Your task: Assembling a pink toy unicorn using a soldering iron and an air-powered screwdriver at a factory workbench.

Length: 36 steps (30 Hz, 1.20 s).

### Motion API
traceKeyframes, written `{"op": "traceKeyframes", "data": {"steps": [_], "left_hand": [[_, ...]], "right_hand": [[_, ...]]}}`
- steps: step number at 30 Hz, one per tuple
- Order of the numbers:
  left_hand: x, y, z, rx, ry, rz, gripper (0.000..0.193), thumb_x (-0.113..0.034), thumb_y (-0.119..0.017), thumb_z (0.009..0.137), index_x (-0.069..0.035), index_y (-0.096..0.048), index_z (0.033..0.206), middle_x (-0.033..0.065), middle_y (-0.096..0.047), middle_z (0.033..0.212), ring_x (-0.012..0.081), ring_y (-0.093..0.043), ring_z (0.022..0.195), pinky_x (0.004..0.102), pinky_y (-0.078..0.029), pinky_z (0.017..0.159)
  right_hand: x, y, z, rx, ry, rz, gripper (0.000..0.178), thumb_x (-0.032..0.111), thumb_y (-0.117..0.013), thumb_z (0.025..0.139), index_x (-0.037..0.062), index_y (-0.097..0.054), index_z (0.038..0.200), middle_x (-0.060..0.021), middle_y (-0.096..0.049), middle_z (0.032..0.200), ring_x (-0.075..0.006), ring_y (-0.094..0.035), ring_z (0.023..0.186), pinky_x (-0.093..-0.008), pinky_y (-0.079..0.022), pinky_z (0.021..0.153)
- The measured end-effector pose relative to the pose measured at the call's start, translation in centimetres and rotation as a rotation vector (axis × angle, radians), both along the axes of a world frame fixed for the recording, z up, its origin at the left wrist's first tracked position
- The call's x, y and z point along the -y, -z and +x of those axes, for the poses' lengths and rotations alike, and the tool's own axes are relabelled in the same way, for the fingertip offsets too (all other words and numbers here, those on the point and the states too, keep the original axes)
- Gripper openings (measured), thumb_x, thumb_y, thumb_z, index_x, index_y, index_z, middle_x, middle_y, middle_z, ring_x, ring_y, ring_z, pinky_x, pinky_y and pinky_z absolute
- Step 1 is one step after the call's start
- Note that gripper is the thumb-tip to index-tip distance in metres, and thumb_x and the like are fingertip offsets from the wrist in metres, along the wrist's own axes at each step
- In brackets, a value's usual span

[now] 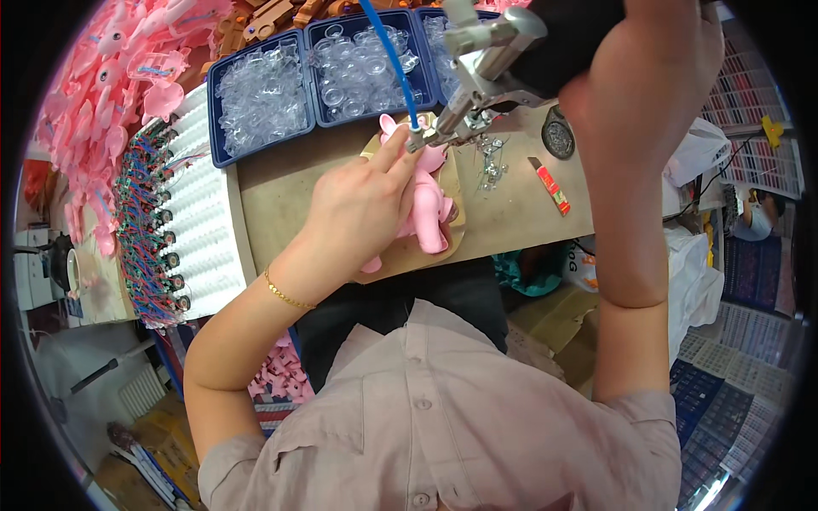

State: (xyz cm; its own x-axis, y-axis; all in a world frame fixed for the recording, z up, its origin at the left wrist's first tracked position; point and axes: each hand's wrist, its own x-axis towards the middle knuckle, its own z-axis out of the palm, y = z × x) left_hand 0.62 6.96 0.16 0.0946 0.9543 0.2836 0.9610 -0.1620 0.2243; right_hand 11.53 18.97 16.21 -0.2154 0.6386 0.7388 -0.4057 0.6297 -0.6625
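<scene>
My left hand presses its fingers over a pink plastic toy figure, holding it down on a tan board. Its thumb is hidden beneath. Raised at the upper right, my right hand is closed around the black body of a power screwdriver. The tool's metal head slants down to the left, and its tip meets the toy close to my left fingertips. A blue tube runs down into that tip from above.
Blue bins of clear plastic parts line the table's far side. At left are white ridged trays, bundled coloured wires and heaped pink parts. A red-yellow cutter, black round dish and small metal bits lie right.
</scene>
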Motion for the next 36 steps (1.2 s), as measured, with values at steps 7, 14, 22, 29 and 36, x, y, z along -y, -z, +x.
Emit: {"op": "traceKeyframes", "data": {"steps": [7, 14, 22, 29, 36], "left_hand": [[0.1, -0.9, 0.2, -0.006, -0.001, -0.090, 0.039, -0.022, -0.061, 0.079, -0.002, -0.062, 0.113, 0.0097, -0.053, 0.134, 0.0206, -0.067, 0.076, 0.0310, -0.055, 0.062], [0.5, 0.1, 0.3, -0.001, -0.041, 0.014, 0.043, -0.020, -0.060, 0.079, -0.005, -0.059, 0.119, 0.0074, -0.055, 0.131, 0.0197, -0.067, 0.078, 0.0310, -0.055, 0.062], [0.4, -0.4, 0.0, 0.035, 0.022, -0.085, 0.041, -0.016, -0.058, 0.080, -0.008, -0.058, 0.120, 0.0073, -0.059, 0.124, 0.0213, -0.066, 0.074, 0.0340, -0.055, 0.060], [0.3, 0.6, 0.0, 0.078, 0.023, -0.005, 0.046, -0.012, -0.059, 0.077, -0.005, -0.055, 0.122, 0.0095, -0.056, 0.127, 0.0244, -0.067, 0.082, 0.0344, -0.055, 0.064], [0.5, -0.2, 0.7, 0.006, -0.109, -0.168, 0.053, -0.013, -0.064, 0.075, -0.004, -0.052, 0.125, 0.0089, -0.053, 0.132, 0.0209, -0.065, 0.098, 0.0304, -0.055, 0.069]], "right_hand": [[1.1, 0.7, 0.0, 0.075, -0.022, -0.223, 0.027, 0.016, -0.068, 0.083, -0.0021, -0.058, 0.101, -0.0032, -0.058, 0.068, -0.0095, -0.053, 0.052, -0.0228, -0.043, 0.050], [1.5, -0.4, 0.1, 0.067, -0.102, -0.130, 0.030, 0.022, -0.067, 0.085, -0.0015, -0.058, 0.102, -0.0035, -0.057, 0.067, -0.0095, -0.053, 0.054, -0.0229, -0.042, 0.050], [4.9, -0.2, 0.9, 0.015, -0.125, -0.160, 0.031, 0.022, -0.067, 0.085, -0.0016, -0.058, 0.102, -0.0032, -0.057, 0.068, -0.0088, -0.053, 0.055, -0.0220, -0.042, 0.051], [6.4, 0.6, 1.4, -0.029, -0.135, -0.197, 0.031, 0.023, -0.067, 0.086, -0.0018, -0.059, 0.102, -0.0030, -0.057, 0.069, -0.0081, -0.053, 0.056, -0.0211, -0.042, 0.052], [1.2, 0.4, 3.4, 0.201, -0.448, -0.224, 0.034, 0.033, -0.045, 0.093, 0.0030, -0.050, 0.077, -0.0082, -0.050, 0.076, -0.0165, -0.050, 0.065, -0.0295, -0.042, 0.064]]}}
